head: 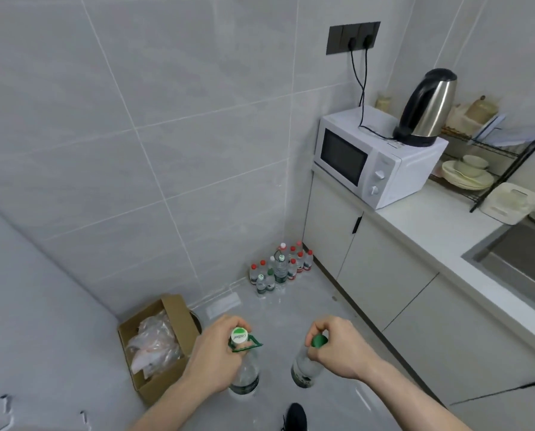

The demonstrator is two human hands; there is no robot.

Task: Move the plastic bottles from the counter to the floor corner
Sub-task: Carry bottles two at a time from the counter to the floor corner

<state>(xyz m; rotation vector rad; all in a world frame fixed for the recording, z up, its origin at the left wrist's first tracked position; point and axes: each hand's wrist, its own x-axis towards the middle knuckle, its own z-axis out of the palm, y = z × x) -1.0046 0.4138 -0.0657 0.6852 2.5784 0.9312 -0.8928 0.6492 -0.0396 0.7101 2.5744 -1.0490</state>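
Left hand (216, 346) and right hand (334, 343) are each gripping a bottle's neck, carrying them upright toward the cluster (280, 269) in the floor corner.

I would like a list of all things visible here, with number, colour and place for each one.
floor bottles: about a dozen, clear with red or green caps, floor corner by the cabinet
held bottles: two, clear, green-and-white and green caps, one in each hand
box: one, brown, floor at left, plastic bags inside
microwave: one, white, counter end
kettle: one, steel and black, on the microwave
socket: one, black, wall, two cords plugged in
rack: one, black wire, counter, pale dishes on it
sink: one, grey, counter at right
shoe: one, black, bottom edge
left hand: gripping a bottle neck
right hand: gripping a bottle neck
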